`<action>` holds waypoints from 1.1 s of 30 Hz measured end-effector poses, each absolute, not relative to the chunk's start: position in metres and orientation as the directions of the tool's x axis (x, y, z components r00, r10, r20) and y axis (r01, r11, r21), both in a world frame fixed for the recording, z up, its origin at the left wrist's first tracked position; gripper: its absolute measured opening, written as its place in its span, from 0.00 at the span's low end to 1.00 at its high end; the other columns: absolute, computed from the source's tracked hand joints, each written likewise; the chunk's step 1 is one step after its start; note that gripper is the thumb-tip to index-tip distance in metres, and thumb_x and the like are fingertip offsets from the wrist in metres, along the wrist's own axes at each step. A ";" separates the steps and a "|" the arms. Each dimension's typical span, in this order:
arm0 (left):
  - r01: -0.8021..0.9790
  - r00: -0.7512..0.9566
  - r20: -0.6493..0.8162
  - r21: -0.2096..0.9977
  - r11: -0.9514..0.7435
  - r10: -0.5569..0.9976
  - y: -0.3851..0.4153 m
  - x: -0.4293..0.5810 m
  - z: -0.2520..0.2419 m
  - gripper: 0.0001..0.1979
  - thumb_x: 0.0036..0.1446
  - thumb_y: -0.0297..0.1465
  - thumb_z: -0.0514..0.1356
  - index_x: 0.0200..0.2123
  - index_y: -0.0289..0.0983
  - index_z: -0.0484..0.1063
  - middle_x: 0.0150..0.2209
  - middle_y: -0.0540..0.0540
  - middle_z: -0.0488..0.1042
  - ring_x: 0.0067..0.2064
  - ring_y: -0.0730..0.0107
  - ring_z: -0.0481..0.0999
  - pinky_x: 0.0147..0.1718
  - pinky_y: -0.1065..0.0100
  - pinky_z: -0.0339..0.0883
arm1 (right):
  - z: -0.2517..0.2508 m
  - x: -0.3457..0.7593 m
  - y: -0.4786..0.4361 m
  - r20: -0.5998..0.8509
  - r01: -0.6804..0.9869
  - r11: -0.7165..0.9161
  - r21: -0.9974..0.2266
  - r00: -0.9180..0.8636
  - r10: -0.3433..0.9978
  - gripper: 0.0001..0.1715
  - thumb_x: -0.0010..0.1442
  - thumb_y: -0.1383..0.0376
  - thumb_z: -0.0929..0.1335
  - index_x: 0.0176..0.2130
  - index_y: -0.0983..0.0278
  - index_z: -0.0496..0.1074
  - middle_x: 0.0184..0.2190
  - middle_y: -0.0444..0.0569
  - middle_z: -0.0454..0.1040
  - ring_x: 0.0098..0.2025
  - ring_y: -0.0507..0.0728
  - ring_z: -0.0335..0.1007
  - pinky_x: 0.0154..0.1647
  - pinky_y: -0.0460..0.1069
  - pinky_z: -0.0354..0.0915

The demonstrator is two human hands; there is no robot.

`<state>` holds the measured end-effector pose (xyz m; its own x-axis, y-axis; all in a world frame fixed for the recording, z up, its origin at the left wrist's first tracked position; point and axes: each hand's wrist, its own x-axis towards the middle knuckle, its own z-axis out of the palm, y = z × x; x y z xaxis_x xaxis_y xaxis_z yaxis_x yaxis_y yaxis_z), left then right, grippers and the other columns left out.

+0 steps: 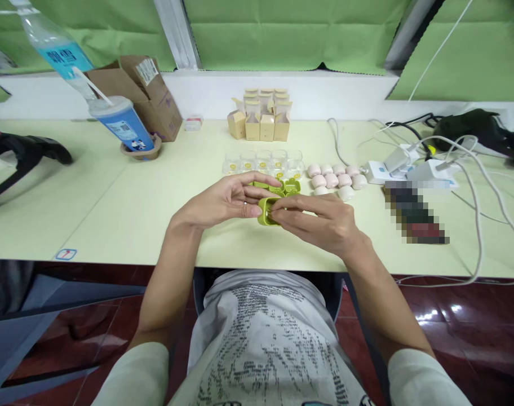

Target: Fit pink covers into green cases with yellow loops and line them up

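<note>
My left hand (225, 200) holds a small yellow-green plastic cup-shaped piece (264, 216) by its rim, between the thumb and fingers. The fingertips of my right hand (320, 217) are pinched together inside the mouth of that piece; whatever they hold there is hidden. Just behind my hands lie several more green pieces (291, 186), partly covered by my left fingers. Beyond these stand rows of clear plastic cups (263, 160) with small yellow round marks. To their right sits a group of pale pink rounded pieces (332, 180).
Small tan cardboard boxes (260, 121) stand at the back by the wall. A blue drink cup (125, 127), a tilted bottle (58, 51) and a brown carton (149, 96) are on the left. On the right are a power strip (377, 172), white cables (479, 225) and a blurred-out object (415, 211).
</note>
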<state>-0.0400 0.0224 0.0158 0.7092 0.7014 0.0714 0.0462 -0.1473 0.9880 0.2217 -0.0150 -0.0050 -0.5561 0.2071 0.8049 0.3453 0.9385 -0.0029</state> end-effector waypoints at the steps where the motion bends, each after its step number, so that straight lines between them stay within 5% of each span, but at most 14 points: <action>1: 0.048 0.706 0.071 0.988 -0.148 0.704 0.022 -0.040 0.016 0.33 0.60 0.44 0.79 0.64 0.39 0.78 0.58 0.33 0.86 0.55 0.51 0.89 0.48 0.62 0.83 | -0.005 0.222 -0.014 0.814 0.337 0.941 -0.014 -0.542 0.206 0.08 0.73 0.73 0.73 0.45 0.61 0.82 0.44 0.49 0.90 0.39 0.54 0.87 0.38 0.48 0.83; 15: 0.109 0.732 0.006 0.986 -0.126 0.682 0.021 -0.039 0.018 0.33 0.60 0.44 0.79 0.64 0.40 0.78 0.55 0.35 0.87 0.50 0.56 0.90 0.46 0.63 0.83 | 0.000 0.223 -0.020 0.674 0.345 0.937 0.059 -0.706 0.218 0.10 0.77 0.74 0.67 0.46 0.65 0.79 0.44 0.53 0.87 0.41 0.55 0.84 0.39 0.49 0.79; 24: 0.069 0.751 -0.020 0.996 -0.048 0.660 0.021 -0.042 0.019 0.32 0.59 0.41 0.80 0.63 0.41 0.78 0.54 0.38 0.88 0.49 0.59 0.90 0.46 0.67 0.83 | 0.001 0.211 -0.029 0.703 0.399 0.907 0.137 -0.684 0.195 0.10 0.76 0.76 0.67 0.46 0.67 0.78 0.43 0.52 0.87 0.35 0.53 0.80 0.31 0.49 0.71; 31: 0.012 0.698 0.060 0.995 -0.095 0.714 0.021 -0.041 0.019 0.31 0.57 0.42 0.81 0.60 0.41 0.79 0.55 0.38 0.87 0.52 0.53 0.90 0.47 0.63 0.85 | 0.002 0.216 -0.021 0.815 0.258 0.956 -0.139 -0.519 0.259 0.08 0.76 0.70 0.72 0.48 0.60 0.82 0.49 0.49 0.87 0.43 0.53 0.83 0.39 0.47 0.77; 33: -0.016 0.638 0.135 0.987 -0.162 0.758 0.020 -0.039 0.018 0.31 0.55 0.43 0.81 0.58 0.41 0.79 0.56 0.38 0.87 0.55 0.51 0.89 0.50 0.61 0.85 | 0.003 0.218 -0.017 0.846 0.271 0.911 -0.312 -0.357 0.396 0.04 0.74 0.66 0.75 0.48 0.58 0.83 0.49 0.49 0.86 0.44 0.54 0.83 0.39 0.48 0.78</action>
<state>-0.0394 0.0197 0.0175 0.6385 0.7578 0.1346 -0.0159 -0.1618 0.9867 0.2184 -0.0170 0.0025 -0.3574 0.3962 0.8457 0.2710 0.9106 -0.3120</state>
